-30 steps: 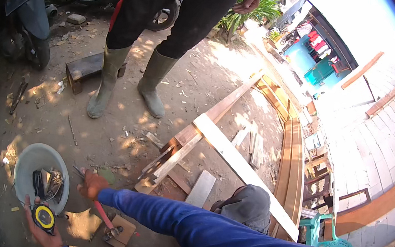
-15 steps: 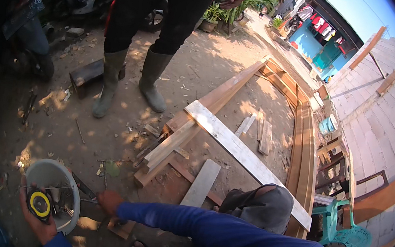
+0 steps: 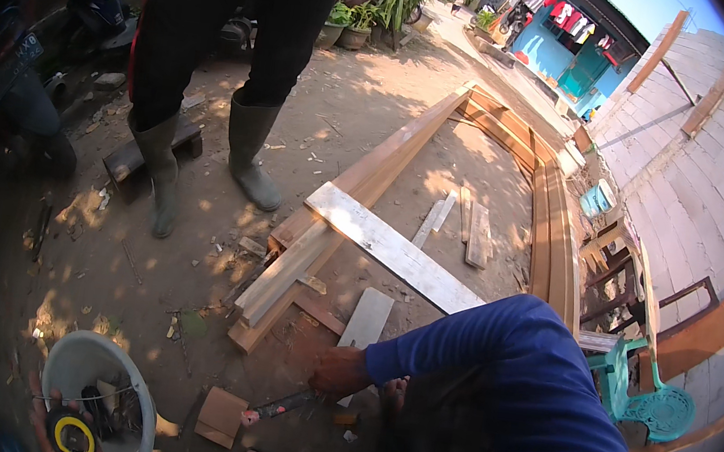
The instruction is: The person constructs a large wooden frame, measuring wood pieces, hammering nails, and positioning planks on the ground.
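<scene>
At the lower left, my left hand (image 3: 40, 421) is closed around a round black-and-yellow tape measure (image 3: 74, 438), at the near rim of a whitish bucket (image 3: 144, 398). Dark tools and scraps lie inside the bucket, too jumbled to name. My right hand (image 3: 339, 371) is low over the ground, its fingers closed at one end of a slim dark tool with a reddish-pink far end (image 3: 267, 409); its exact kind is unclear. That far end is beside a short brown wood block (image 3: 219, 417). Just behind the hand lies a pale board (image 3: 368, 315).
A long wooden frame (image 3: 408, 146) extends away, with a white-painted plank (image 3: 391, 243) across it. A person in rubber boots (image 3: 253, 158) stands at its left. A low wooden stool (image 3: 126, 163) and motorbikes are at left; a green plastic chair (image 3: 660, 412) and block wall (image 3: 686, 166) at right.
My right hand has moved right, from beside the bucket to the pale board, with the slim tool. The left hand still holds the tape measure, now lower in view. The whole view has shifted.
</scene>
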A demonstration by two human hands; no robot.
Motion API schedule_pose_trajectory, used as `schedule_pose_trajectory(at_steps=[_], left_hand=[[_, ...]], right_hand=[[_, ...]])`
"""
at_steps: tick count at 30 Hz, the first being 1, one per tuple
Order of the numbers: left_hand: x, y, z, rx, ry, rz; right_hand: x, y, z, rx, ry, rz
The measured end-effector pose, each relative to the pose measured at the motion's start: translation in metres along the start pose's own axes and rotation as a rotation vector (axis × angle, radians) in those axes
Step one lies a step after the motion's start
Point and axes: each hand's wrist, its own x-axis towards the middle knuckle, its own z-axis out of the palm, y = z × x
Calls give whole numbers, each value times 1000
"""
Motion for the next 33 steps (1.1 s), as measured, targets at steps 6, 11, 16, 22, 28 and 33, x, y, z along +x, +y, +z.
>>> schedule_pose_trajectory(at_steps=[6, 11, 16, 22, 28, 33], left_hand=[[-1, 19, 42, -428, 170, -495], [-10, 69, 78, -491, 207, -509], [-10, 70, 80, -326, 90, -346], [-15, 97, 100, -561, 92, -490], [-23, 117, 111, -472, 145, -547], [-19, 113, 106, -492, 135, -559]], right_hand=[[-84, 30, 50, 132, 151, 175], [-118, 46, 75, 218, 122, 437], [-132, 62, 121, 203, 199, 615], [-149, 41, 127, 351, 166, 875], [-181, 11, 162, 526, 196, 1041], [-221, -22, 224, 649, 205, 1178]])
